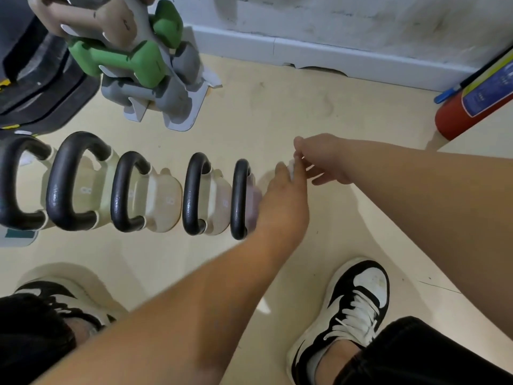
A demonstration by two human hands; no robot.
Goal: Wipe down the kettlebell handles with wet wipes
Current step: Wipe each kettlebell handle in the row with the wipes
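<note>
Pinching a small white wet wipe (292, 167) together, both hands (286, 195) meet just right of the rightmost kettlebell handle (240, 198). Five kettlebells line the floor (277, 107).

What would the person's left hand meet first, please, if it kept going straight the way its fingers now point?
Almost at once the small white wipe pinched at the fingertips of the right hand: the left hand points up and slightly right at it. Whether they already touch is unclear; the picture is blurred.
</note>
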